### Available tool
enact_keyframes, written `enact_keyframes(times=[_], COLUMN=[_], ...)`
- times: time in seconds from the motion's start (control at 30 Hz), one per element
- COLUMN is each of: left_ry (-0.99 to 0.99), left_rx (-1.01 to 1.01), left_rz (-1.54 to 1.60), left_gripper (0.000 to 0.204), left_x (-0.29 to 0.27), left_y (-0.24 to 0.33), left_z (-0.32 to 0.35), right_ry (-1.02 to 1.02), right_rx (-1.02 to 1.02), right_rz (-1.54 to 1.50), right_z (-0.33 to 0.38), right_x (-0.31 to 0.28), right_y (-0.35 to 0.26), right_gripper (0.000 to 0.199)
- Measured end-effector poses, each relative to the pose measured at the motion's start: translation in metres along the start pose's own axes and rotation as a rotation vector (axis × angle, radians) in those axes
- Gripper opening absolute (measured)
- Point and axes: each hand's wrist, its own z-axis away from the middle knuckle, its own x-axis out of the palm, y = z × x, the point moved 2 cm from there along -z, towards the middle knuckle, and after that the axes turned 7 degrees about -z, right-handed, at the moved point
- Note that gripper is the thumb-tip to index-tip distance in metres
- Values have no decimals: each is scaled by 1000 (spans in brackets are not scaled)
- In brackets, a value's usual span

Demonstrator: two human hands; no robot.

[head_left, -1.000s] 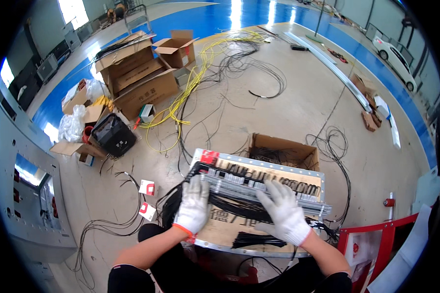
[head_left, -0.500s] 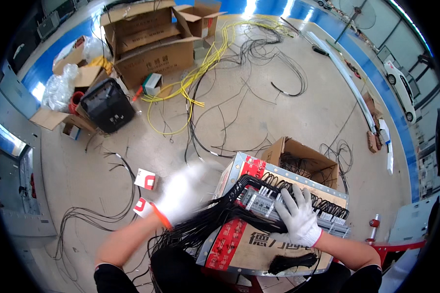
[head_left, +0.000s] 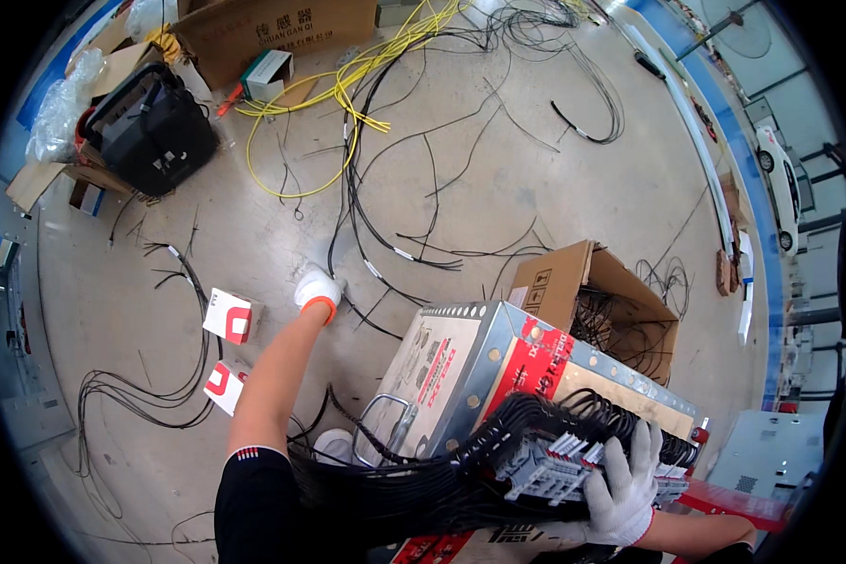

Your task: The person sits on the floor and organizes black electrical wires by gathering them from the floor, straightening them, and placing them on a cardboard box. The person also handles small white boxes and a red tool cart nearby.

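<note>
Gloved in white knit with a red cuff, the right hand (head_left: 620,489) lies between four and five o'clock of the view's centre, its fingers spread over a long strip of grey plastic terminal blocks (head_left: 540,475), resting on it rather than wrapped round it; it probably steadies the strip against the pull of its wiring. The left hand (head_left: 318,287), in a white glove with an orange cuff, reaches low to the smooth grey floor (head_left: 282,240) at nine o'clock, beside loose black cables (head_left: 352,193); whether it grips one, I cannot tell.

The strip sits at five o'clock on a plywood-topped crate (head_left: 437,357) edged with perforated metal, likely chosen as a raised, flat support close to the body. A thick sheaf of slim black wires (head_left: 404,489) runs out between six and seven o'clock, limp and gathered, perhaps to limit tangling. Small white sleeves (head_left: 566,444) stand along the blocks.

Red tape (head_left: 540,362) crosses the pale wood. Near three o'clock, an open brown cardboard carton (head_left: 547,282) seems to contain springy, tangled dark wire (head_left: 597,324) within stiff walls. Glossy yellow cable (head_left: 334,89) snakes at eleven.
</note>
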Motion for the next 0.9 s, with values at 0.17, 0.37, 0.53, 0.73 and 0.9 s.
enact_keyframes(times=[0.17, 0.37, 0.53, 0.73, 0.9], left_ry=[209, 134, -246, -488, -600], left_rx=[-21, -51, 324, 662, 794], left_rz=[30, 300, 1073, 1050, 1191], left_gripper=[56, 46, 48, 66, 70], left_x=[11, 20, -23, -229, -332], left_y=[6, 12, -28, -1, -17], left_z=[25, 21, 8, 158, 297], right_ry=[64, 69, -25, 59, 105], right_rx=[-35, -42, 4, 13, -19], right_rz=[-51, -45, 1, -20, -20], right_z=[5, 4, -2, -13, -7], right_x=[4, 1, -2, -23, -40], right_y=[4, 3, -1, -17, -27], right_gripper=[105, 107, 95, 73, 91])
